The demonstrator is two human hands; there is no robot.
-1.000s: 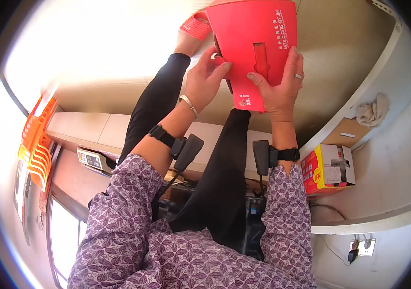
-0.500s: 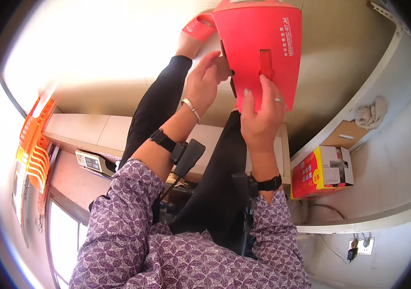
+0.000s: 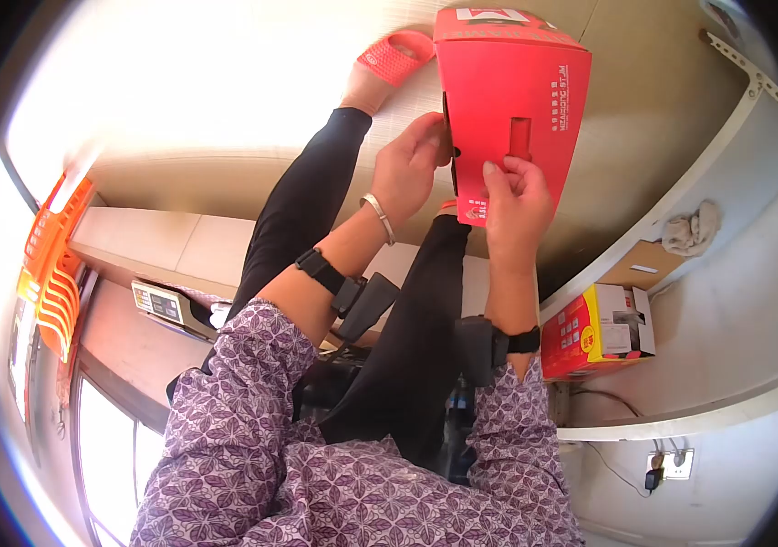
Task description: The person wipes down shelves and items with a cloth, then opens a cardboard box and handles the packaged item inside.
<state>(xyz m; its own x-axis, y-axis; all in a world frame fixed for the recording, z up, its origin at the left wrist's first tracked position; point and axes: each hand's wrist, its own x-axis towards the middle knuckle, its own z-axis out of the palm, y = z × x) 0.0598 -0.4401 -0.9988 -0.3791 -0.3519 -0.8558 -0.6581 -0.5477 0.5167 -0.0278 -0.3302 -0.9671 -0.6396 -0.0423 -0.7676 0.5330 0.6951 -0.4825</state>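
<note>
A red cardboard box [image 3: 498, 100] with white lettering and a narrow slot in its face is tilted beyond my hands. At its left side edge, my left hand [image 3: 407, 169] has bent fingers closed on the brown inner flap, the fingertips partly hidden. On the front face, my right hand [image 3: 518, 205] is curled, thumb and index finger pinched together at the cardboard just below the slot. The other fingers of that hand fold in towards the palm.
To the right, a red and yellow carton [image 3: 594, 333] sits on a white shelf [image 3: 736, 392] near a crumpled cloth [image 3: 692, 228]. Orange plastic baskets [image 3: 51, 273] and a scale-like device [image 3: 159, 301] are at the left. A plug [image 3: 653, 479] hangs at a wall socket.
The red box has shifted right and slightly down in view, showing more of its top. My left fingers have moved in against its edge. My right index finger has bent back from the slot.
</note>
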